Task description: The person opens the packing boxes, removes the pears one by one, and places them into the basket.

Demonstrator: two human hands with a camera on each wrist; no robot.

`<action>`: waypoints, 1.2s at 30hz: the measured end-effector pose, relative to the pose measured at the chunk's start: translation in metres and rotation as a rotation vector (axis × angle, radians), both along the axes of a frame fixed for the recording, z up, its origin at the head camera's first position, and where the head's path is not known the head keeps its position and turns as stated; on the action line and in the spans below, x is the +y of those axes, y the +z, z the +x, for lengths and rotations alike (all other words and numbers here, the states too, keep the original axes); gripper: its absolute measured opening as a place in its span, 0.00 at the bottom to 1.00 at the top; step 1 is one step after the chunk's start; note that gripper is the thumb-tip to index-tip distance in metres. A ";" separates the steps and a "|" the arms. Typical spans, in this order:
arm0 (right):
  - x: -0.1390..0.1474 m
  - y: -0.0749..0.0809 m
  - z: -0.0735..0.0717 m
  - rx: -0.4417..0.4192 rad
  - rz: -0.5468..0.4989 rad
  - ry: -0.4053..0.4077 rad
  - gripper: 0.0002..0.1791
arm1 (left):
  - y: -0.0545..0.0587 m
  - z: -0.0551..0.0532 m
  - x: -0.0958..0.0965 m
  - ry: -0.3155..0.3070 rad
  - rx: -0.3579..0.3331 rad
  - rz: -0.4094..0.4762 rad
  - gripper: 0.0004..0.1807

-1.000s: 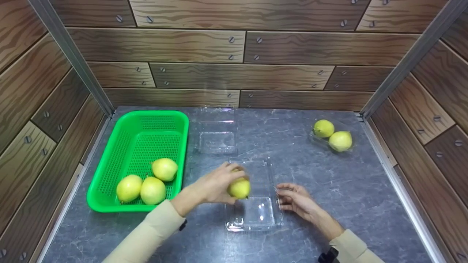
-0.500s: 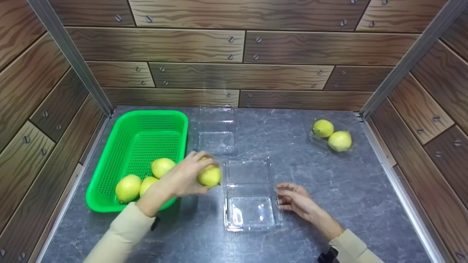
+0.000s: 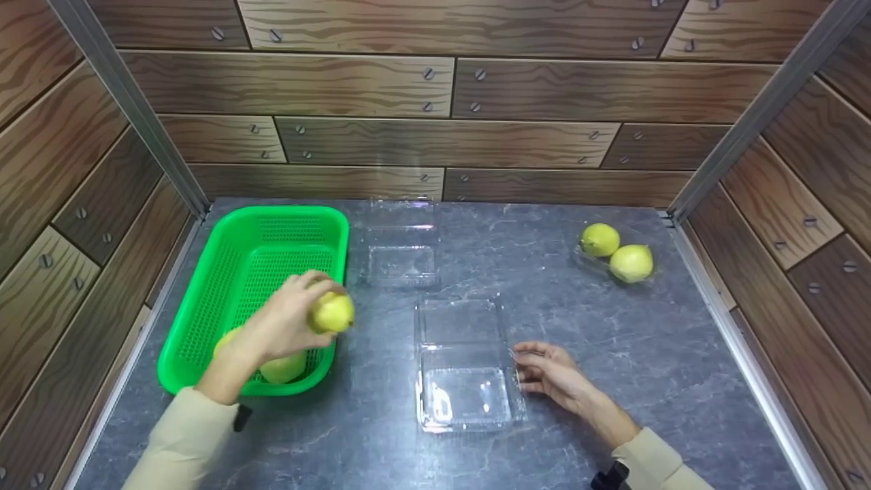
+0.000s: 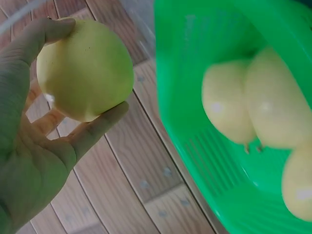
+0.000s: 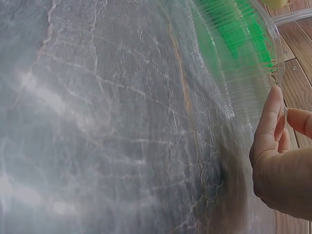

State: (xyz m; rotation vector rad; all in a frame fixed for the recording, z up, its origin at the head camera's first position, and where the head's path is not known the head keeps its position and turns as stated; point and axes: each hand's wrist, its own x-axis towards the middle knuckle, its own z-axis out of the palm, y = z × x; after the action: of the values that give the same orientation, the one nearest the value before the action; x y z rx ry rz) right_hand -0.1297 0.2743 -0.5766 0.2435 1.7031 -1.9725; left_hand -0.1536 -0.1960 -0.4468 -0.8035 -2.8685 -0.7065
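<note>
My left hand grips a yellow-green pear above the right rim of the green basket. In the left wrist view, thumb and fingers spread around that pear, and more pears lie in the basket. The hand and forearm partly cover these in the head view. Beside the basket lies a clear plastic clamshell container with its lid folded back. My right hand is at the container's right edge; in the right wrist view its thumb and fingers pinch the thin clear rim.
Behind the near container is another open clear clamshell. At the back right, two pears sit in a clear container. Wood-patterned walls with metal corner posts enclose the grey marbled table.
My left hand has carried the pear leftward from over the near container to the basket's right rim. My right hand has stayed at the container's edge.
</note>
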 end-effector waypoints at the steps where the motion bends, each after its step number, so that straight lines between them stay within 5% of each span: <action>1: 0.000 0.000 0.000 0.000 -0.002 -0.002 0.15 | 0.000 -0.001 -0.006 0.014 -0.001 0.002 0.34; 11: -0.001 -0.001 0.000 0.000 -0.009 -0.008 0.12 | -0.008 -0.007 -0.055 0.141 -0.053 0.049 0.34; 21: 0.000 -0.001 -0.001 0.000 -0.023 -0.001 0.10 | -0.018 -0.015 -0.092 0.210 -0.143 0.003 0.34; 36: 0.000 0.000 0.000 -0.002 0.001 -0.002 0.17 | -0.043 -0.032 -0.116 0.275 -0.235 -0.070 0.35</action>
State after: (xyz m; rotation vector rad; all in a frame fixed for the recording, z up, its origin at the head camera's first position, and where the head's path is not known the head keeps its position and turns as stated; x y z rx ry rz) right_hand -0.1298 0.2741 -0.5767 0.2473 1.7037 -1.9720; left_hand -0.1855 -0.3124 -0.4898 -0.3384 -3.1395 -0.7110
